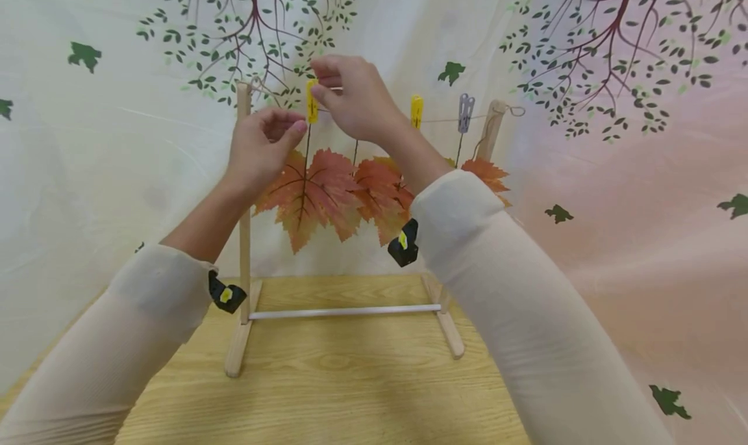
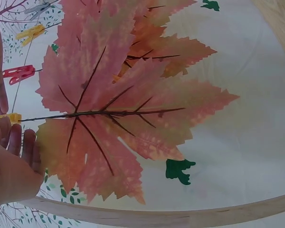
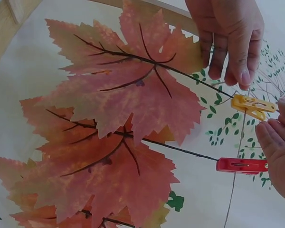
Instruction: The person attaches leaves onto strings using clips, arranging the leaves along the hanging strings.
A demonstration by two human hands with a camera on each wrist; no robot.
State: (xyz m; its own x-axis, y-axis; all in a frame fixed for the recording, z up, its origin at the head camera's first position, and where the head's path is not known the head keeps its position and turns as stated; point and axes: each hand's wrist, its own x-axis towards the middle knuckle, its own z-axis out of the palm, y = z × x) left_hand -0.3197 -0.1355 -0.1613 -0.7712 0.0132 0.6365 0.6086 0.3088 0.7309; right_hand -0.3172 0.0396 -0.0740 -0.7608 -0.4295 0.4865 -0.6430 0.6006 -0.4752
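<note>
A yellow clothespin point(image 1: 312, 101) grips the dark stem of a red-orange maple leaf point(image 1: 327, 188) at the line. My right hand point(image 1: 356, 97) is at its top, thumb beside the handle and fingers loosely bent around it; in the right wrist view the clothespin's handles stand apart between the fingertips. Just below and left, my left hand point(image 1: 263, 143) has its relaxed fingers beside the stem. In the right wrist view the left fingers point(image 3: 218, 54) hang down above the stem, apart from it. A red clothespin point(image 3: 241, 165) holds the neighbouring leaf point(image 3: 104, 161).
Further right hang another yellow clothespin point(image 1: 416, 110) and a grey clothespin point(image 1: 465, 112) with leaves. The string point(image 1: 447, 119) runs between two wooden posts point(image 1: 245, 256), joined low by a white rod point(image 1: 350, 312) on a wooden table point(image 1: 327, 393). A printed cloth point(image 1: 584, 256) hangs behind.
</note>
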